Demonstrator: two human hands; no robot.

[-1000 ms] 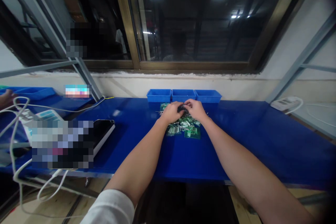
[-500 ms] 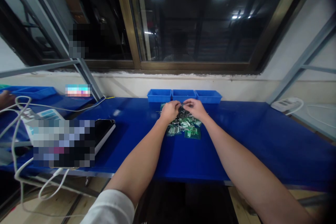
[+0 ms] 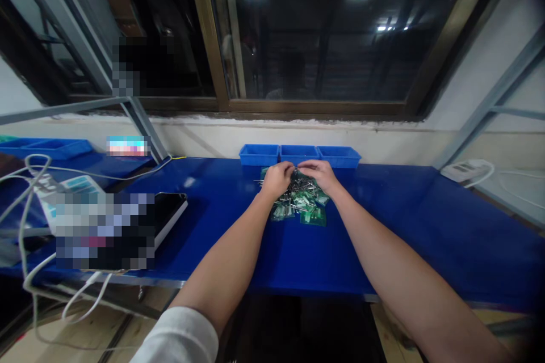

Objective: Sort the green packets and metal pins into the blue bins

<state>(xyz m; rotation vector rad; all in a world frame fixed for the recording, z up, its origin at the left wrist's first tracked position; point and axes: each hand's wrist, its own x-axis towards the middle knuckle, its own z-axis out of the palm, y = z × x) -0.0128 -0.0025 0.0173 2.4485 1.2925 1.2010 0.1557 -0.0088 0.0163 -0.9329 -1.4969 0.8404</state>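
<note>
My left hand (image 3: 276,180) is closed, thumb and fingers pinched together above a heap of thin metal parts (image 3: 303,186). My right hand (image 3: 321,174) faces it from the other side of the heap, its fingertips also pinched. The two sets of fingertips almost meet. Whatever lies between them is too small to make out. Green-tinted clear plastic bags (image 3: 313,215) with pale strips and thin metal pieces lie at the heap's near side. Part of the heap is hidden behind my hands.
Three joined blue bins (image 3: 259,154) stand against the wall behind the heap. On the left of the blue table (image 3: 213,204) lies a black-topped device (image 3: 170,207) with white cables (image 3: 25,227). A white power strip (image 3: 462,170) sits at the right, beside a grey frame post.
My right hand's fingers have shifted slightly, while my left hand stays nearly in place. At the far left, another person's hand has mostly moved out of view.
</note>
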